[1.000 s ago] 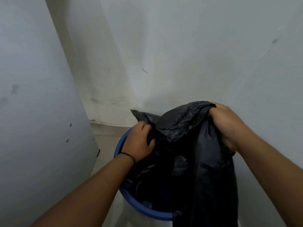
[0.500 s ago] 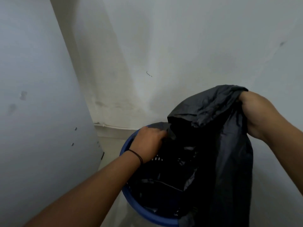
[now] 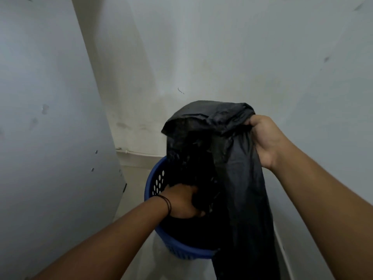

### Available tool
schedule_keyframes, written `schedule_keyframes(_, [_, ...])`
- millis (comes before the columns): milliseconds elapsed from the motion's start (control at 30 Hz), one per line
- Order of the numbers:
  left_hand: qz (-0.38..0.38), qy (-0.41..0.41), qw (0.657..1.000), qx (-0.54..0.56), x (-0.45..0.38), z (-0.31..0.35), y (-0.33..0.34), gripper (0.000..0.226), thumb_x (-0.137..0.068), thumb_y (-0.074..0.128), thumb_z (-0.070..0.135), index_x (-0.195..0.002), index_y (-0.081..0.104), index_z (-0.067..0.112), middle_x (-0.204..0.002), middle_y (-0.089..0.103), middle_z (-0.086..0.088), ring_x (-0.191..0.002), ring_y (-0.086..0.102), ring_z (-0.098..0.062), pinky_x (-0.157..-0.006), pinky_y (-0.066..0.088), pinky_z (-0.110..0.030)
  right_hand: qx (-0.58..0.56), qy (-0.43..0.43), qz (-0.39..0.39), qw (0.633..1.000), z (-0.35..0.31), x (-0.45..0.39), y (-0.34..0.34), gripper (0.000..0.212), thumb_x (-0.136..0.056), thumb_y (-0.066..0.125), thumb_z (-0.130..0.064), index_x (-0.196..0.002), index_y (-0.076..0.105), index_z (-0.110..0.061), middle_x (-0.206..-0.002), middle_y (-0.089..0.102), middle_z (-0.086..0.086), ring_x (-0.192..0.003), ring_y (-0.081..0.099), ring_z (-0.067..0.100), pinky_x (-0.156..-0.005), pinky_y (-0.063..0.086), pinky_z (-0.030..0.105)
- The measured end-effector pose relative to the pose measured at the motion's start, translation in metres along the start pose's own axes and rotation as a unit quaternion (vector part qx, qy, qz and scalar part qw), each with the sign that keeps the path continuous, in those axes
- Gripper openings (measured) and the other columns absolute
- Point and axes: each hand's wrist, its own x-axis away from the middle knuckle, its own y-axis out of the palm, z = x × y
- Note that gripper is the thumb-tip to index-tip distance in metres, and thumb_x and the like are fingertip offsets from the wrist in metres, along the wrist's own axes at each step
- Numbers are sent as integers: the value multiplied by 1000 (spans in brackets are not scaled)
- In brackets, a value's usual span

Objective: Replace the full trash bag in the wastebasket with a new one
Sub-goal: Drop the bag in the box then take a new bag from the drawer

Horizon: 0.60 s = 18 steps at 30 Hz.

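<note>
Crowding blue wastebasket (image 3: 156, 183), grey panel (image 3: 50, 138), wall (image 3: 222, 57)

Item count, head view:

- Trash bags: one. A single black trash bag (image 3: 238, 158) is visible; its upper edge is gathered in the fingers (image 3: 251, 123) of the right hand, and its lower part lies under the fingers of the left hand.
- Wastebaskets: one. A single blue wastebasket (image 3: 181, 250) with a perforated wall sits below both sets of fingers.
- Hands: two. One left hand (image 3: 181, 201), one right hand (image 3: 264, 138).
- Wrist bands: one. A thin dark wrist band (image 3: 166, 204) sits on the left wrist, just behind the fingers.
- Walls: two pale walls (image 3: 222, 47) meet in a corner beyond the fingers.
</note>
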Motion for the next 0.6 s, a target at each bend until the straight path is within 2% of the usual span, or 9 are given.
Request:
schedule_keyframes(33, [27, -21, 999, -1, -2, 0, 3, 50, -81, 60, 46, -122, 53, 20, -117, 60, -2, -104, 56, -20, -85, 44, -24, 36, 15, 13, 999, 0, -1, 0, 35, -85, 38, -12, -105, 64, 2, -97, 70, 21, -83, 68, 33, -76, 58, 41])
schedule_keyframes(100, [168, -56, 970, 169, 1, 4, -6, 17, -86, 58, 28, -92, 59, 13, -91, 62, -9, -82, 57, -20, -66, 39, -22, 162, 31, 78, 983, 2, -4, -1, 31, -84, 45, -9, -103, 65, 4, -93, 71, 22, -81, 69, 35, -74, 57, 41])
schedule_keyframes(167, [291, -65, 862, 409, 6, 13, -15, 10, -86, 55, 15, -78, 56, 9, -79, 60, -15, -74, 56, -23, -64, 40, -29, 278, 40, 155, 947, 7, -6, -4, 28, -82, 47, -12, -100, 64, 1, -94, 70, 23, -83, 68, 37, -78, 55, 42])
schedule_keyframes(200, [325, -44, 803, 498, 9, 21, -17, 13, -87, 56, 13, -75, 55, 8, -79, 62, -14, -75, 59, -24, -68, 45, -33, 300, 42, 173, 937, 11, -7, -4, 31, -82, 47, -17, -105, 63, -2, -100, 68, 22, -89, 66, 37, -86, 53, 45])
schedule_keyframes(233, [341, -14, 769, 541, 11, 31, -18, 15, -87, 58, 18, -75, 56, 10, -80, 64, -10, -77, 62, -24, -71, 48, -37, 307, 42, 179, 934, 16, -7, -3, 37, -83, 48, -23, -111, 60, -4, -106, 67, 20, -93, 65, 36, -90, 51, 47])
schedule_keyframes(333, [305, 74, 759, 570, 18, 64, -15, 43, -71, 68, 53, -99, 57, 22, -100, 67, 1, -91, 67, -11, -80, 56, -32, 274, 70, 132, 950, 32, -1, 0, 43, -86, 51, -39, -113, 63, -8, -102, 70, 15, -89, 68, 30, -84, 55, 41])
schedule_keyframes(433, [303, 43, 711, 632, 10, 76, -32, 61, -71, 72, 49, -122, 49, 26, -112, 66, 5, -100, 65, -11, -88, 54, -34, 261, 108, 5, 959, 35, 18, -5, 46, -82, 55, -57, -100, 72, -18, -94, 75, 2, -87, 71, 20, -77, 55, 29])
schedule_keyframes(500, [310, 8, 710, 632, 5, 72, -50, 50, -78, 70, 39, -123, 51, 26, -114, 66, 4, -99, 65, -15, -85, 55, -38, 262, 105, -52, 958, 35, 33, -15, 41, -81, 59, -54, -97, 72, -19, -97, 75, 0, -89, 72, 16, -72, 56, 26])
schedule_keyframes(600, [237, -60, 733, 635, 8, 68, -60, 45, -79, 68, 43, -119, 58, 26, -112, 65, 4, -94, 62, -16, -76, 52, -35, 291, 71, -45, 953, 43, 47, -22, 24, -87, 61, -27, -102, 68, -10, -99, 74, 10, -93, 70, 27, -84, 55, 38])
